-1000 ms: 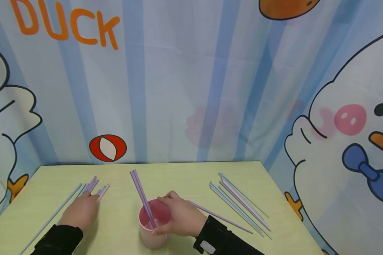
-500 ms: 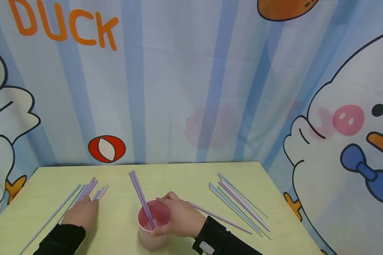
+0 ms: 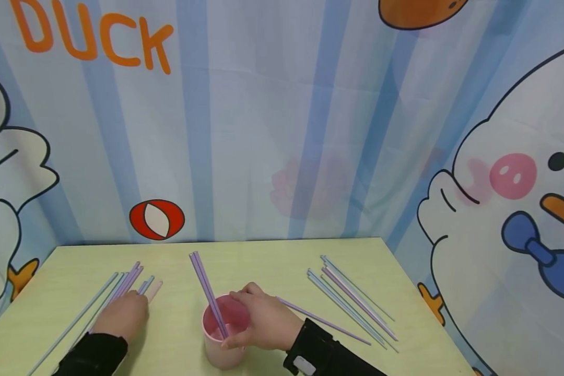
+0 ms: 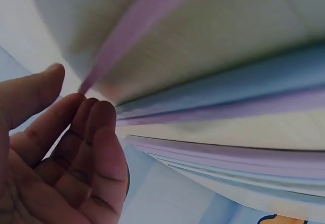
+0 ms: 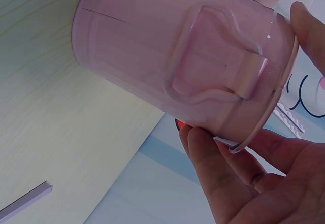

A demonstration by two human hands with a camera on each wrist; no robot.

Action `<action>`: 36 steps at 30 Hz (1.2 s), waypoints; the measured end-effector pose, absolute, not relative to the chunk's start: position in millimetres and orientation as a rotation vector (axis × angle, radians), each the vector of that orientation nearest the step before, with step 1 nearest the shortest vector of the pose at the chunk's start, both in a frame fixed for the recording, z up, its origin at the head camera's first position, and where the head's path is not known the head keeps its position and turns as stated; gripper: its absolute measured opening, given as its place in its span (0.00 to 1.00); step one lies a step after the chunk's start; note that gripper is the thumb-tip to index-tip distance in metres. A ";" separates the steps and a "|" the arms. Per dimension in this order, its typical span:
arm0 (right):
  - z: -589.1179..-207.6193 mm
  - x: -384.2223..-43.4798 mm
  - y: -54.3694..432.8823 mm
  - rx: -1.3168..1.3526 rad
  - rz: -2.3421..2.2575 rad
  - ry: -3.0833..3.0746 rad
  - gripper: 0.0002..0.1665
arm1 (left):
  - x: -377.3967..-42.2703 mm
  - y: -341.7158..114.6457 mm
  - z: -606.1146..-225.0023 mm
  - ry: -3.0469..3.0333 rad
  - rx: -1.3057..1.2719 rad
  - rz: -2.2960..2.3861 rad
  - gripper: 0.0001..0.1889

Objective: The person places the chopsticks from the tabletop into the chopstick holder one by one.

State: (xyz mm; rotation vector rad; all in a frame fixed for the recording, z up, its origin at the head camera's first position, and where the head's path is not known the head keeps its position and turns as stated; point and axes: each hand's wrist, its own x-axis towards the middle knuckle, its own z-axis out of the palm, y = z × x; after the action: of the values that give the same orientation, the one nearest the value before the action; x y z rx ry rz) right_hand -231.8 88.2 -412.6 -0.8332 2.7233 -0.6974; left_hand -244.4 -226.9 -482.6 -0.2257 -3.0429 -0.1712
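A pink cup (image 3: 223,355) stands upright on the table. My right hand (image 3: 268,321) holds it by the rim, thumb on one side and fingers on the other. Two purple chopsticks (image 3: 209,292) lean inside it. A raised handle-shaped outline (image 5: 175,66) shows on the cup's wall in the right wrist view. My left hand (image 3: 124,316) is over a group of pastel chopsticks on the left. In the left wrist view its fingertips touch a pink chopstick (image 4: 137,31), while the thumb stays apart from it. Blue and purple chopsticks (image 4: 228,84) lie close by.
Several blue and purple chopsticks (image 3: 352,303) lie slanted at the right of the table (image 3: 263,261). A lone purple chopstick (image 3: 329,321) lies between them and my right hand. A duck-print curtain (image 3: 254,130) hangs behind the table's back edge.
My left hand has shifted slightly to the right over the left group, and the pink chopstick's end there has moved toward me and blurred. My right hand and the cup stay in place.
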 end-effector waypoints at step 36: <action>-410.7 -229.4 89.1 -0.847 -0.715 2.718 0.53 | -235.2 -209.2 -431.1 -3.060 -0.080 -0.712 0.27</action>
State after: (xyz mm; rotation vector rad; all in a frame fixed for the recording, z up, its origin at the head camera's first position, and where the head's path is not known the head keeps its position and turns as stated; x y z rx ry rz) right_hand -229.4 89.1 -410.7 -0.8470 2.7184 -0.7148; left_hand -235.2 -209.2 -431.1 -0.0799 -3.0597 -0.7118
